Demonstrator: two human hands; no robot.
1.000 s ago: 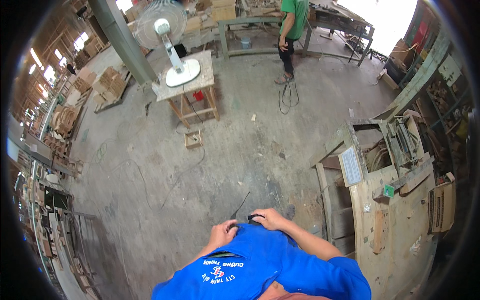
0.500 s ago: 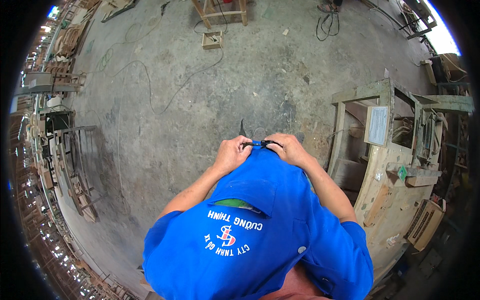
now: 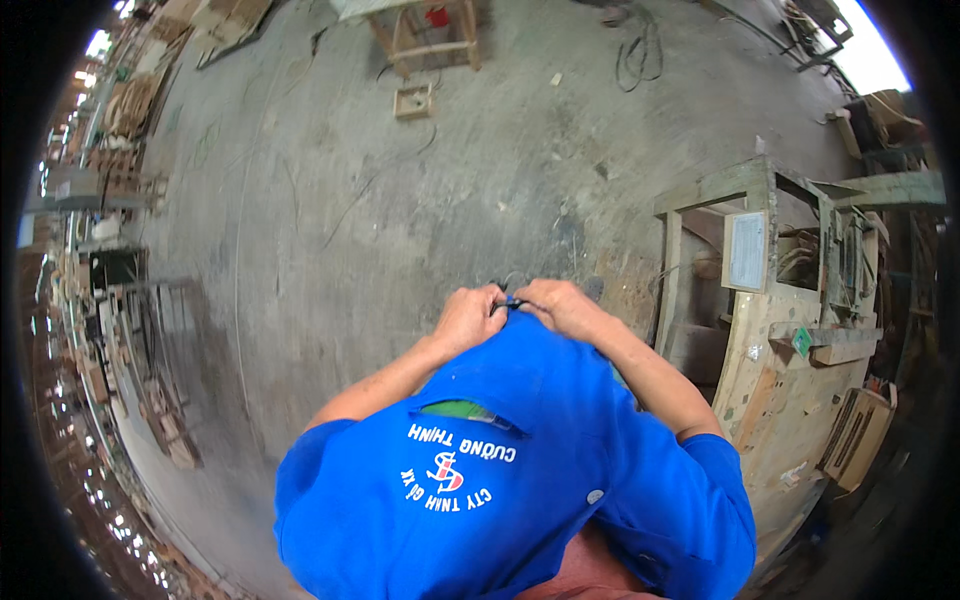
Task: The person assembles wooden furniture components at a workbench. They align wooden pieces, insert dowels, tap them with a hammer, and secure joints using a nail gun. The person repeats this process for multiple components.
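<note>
At the front of my waist, just beyond the hem of my blue shirt (image 3: 480, 400), both hands are closed on a thin black strap (image 3: 514, 304). My left hand (image 3: 468, 318) pinches its left part, with the thumb and fingers pressed together. Close beside it, my right hand (image 3: 566, 308) grips the other part, its fingers curled over. A small dark piece joins the two parts between my fingertips; whether it is a buckle or a clip I cannot make out. Most of the strap is hidden by my hands and the shirt.
A worn wooden workbench (image 3: 775, 390) stands to my right, with a framed sheet (image 3: 747, 250) on it and a cardboard box (image 3: 858, 438) beside it. Ahead on the concrete floor lie a small open box (image 3: 412, 102) and a cable. Wooden pieces line the left side.
My hands have drawn closer together on the strap. Its loose end, which stuck up beyond my left hand, shows much less now. The view has tipped slightly, showing more of the far table.
</note>
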